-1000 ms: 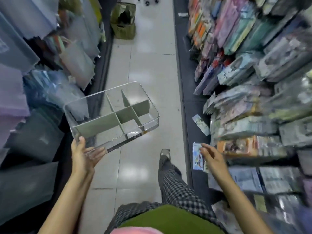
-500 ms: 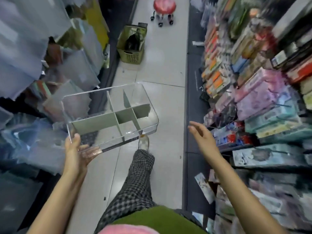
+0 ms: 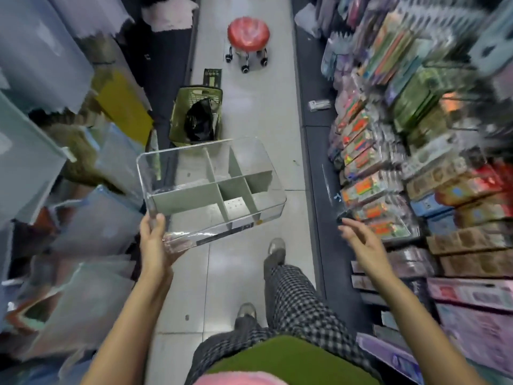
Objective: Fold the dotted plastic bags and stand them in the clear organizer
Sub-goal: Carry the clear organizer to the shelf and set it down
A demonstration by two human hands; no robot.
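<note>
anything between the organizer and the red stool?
Head view: a green basket holding a black bag stands on the floor between the clear organizer and red stool.

The organizer (image 3: pixel 211 187) is held above the aisle floor (image 3: pixel 249 112), its near left corner in the left hand (image 3: pixel 155 243); the right hand (image 3: pixel 361 240) hangs apart to its right, just before the right-hand shelves (image 3: pixel 416 162). Dividers split the organizer into compartments. Behind it a basket (image 3: pixel 198 118) stands on the floor against the left-hand display (image 3: pixel 55 134), and a wheeled stool (image 3: pixel 248 40) stands farther back, mid-aisle. What hangs on the left is too blurred to name, perhaps bags. Below, the person's legs (image 3: pixel 288 295) stand between the two sides.
</note>
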